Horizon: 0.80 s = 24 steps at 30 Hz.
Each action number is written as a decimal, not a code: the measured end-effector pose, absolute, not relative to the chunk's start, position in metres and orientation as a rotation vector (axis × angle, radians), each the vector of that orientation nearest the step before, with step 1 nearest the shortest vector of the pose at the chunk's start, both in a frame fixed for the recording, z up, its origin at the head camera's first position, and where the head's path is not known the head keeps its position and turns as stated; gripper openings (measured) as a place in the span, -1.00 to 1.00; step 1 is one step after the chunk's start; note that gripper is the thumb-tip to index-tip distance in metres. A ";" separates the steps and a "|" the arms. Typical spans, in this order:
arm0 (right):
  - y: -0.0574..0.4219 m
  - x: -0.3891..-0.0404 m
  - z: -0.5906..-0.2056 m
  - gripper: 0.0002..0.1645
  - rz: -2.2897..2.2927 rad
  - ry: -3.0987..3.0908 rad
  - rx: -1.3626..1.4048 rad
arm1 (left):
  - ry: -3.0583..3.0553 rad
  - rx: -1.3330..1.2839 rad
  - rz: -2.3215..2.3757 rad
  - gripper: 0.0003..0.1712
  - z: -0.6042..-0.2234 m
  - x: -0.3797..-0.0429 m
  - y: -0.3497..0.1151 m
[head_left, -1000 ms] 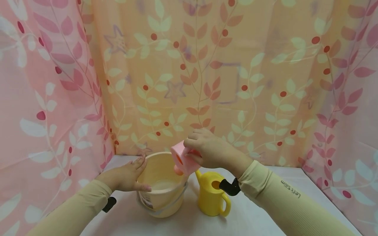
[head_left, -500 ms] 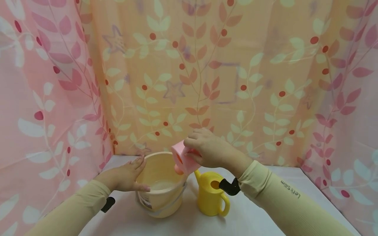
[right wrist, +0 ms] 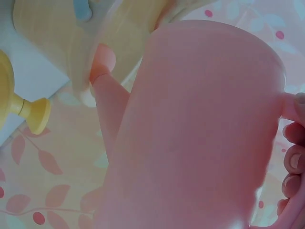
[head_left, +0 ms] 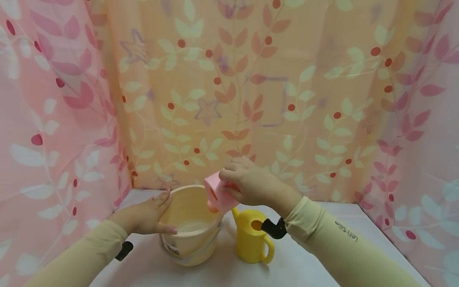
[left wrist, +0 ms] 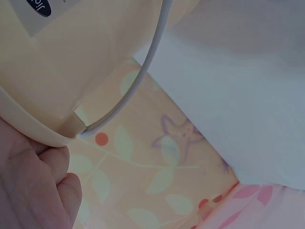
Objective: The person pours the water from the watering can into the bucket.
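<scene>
A cream bucket point(head_left: 197, 249) stands on the table with its grey handle point(left wrist: 136, 88) hanging down. My left hand point(head_left: 143, 215) rests against the bucket's left rim, fingers extended along the far side and thumb over the near side. In the right wrist view, my right hand's fingers point(right wrist: 294, 160) curl round the handle of a pink watering can point(right wrist: 195, 124). The right hand point(head_left: 254, 181) holds that can tilted above the bucket's right rim, its spout tip point(head_left: 212, 207) pointing down over the opening. Any water coming out is not visible.
A yellow watering can point(head_left: 250, 243) stands upright just right of the bucket, below the right wrist, its spout towards the bucket. Patterned curtains point(head_left: 236, 99) enclose the white table point(head_left: 308, 255) at the back and both sides.
The head view has shifted slightly, so everything sits a little further left. Both hands keep their places at the bucket, and the pink watering can stays tilted over it.
</scene>
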State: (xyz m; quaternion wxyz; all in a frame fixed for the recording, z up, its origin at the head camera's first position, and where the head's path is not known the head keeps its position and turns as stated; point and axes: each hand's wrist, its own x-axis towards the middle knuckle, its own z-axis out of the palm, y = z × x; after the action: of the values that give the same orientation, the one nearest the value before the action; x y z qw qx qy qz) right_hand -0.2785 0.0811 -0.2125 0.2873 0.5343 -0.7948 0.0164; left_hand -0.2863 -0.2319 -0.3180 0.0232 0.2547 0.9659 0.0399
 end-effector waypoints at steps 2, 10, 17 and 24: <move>0.080 -0.279 -0.214 -0.84 0.049 -2.128 1.426 | 2.997 0.777 0.096 0.33 -0.321 -0.288 -0.235; 0.079 -0.281 -0.216 -0.83 0.045 -2.105 1.426 | 3.023 0.798 0.081 0.35 -0.328 -0.292 -0.238; 0.077 -0.281 -0.216 -0.84 0.062 -2.088 1.451 | 3.007 0.830 0.149 0.29 -0.324 -0.287 -0.237; 0.078 -0.281 -0.216 -0.86 0.063 -2.114 1.401 | 3.029 0.779 0.056 0.34 -0.328 -0.293 -0.237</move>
State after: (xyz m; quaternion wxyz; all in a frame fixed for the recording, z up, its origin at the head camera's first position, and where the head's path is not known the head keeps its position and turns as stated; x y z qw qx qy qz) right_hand -0.2805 0.0782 -0.2158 0.2977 0.5272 -0.7955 0.0236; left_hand -0.2934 -0.2366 -0.3279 0.0068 0.2491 0.9683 0.0178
